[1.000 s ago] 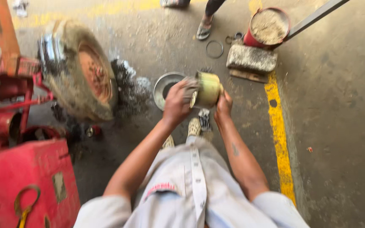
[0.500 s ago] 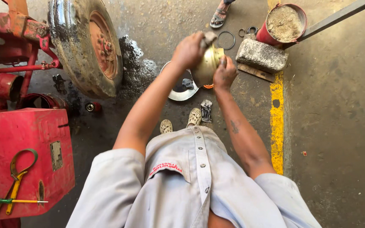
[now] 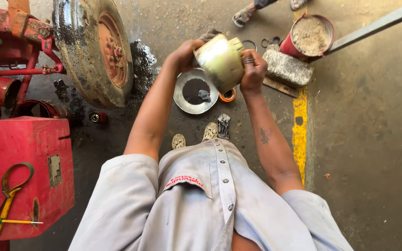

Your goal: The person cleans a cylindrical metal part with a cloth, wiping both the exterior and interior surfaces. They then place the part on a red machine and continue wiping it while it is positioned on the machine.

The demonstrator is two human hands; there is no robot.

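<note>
— Over the concrete floor (image 3: 373, 139), chest height: what's in your grip?

— A pale yellow-green canister (image 3: 219, 61), rounded, smooth metal, smeared and dull. My left hand (image 3: 184, 55) is closed on its far end with a grey rag bunched under the fingers. My right hand (image 3: 253, 69) is wrapped tight round the near side, ring on one finger. Canister sits tilted between both palms, touching each.

— Below it?

— Round metal pan (image 3: 195, 90) on the floor, shallow, dark oily puddle inside with a small lump in it. Orange ring (image 3: 228, 95) just beside the pan's rim. My sandals show under the shirt hem.

— Surroundings?

— Muddy tyre (image 3: 94, 51) with rusty red hub to the left, red machine frame behind it. Rough grey stone block (image 3: 287, 69) to the right, red bucket (image 3: 310, 35) of gritty sand just beyond. Worn yellow painted line (image 3: 299, 125) runs down the floor.
</note>
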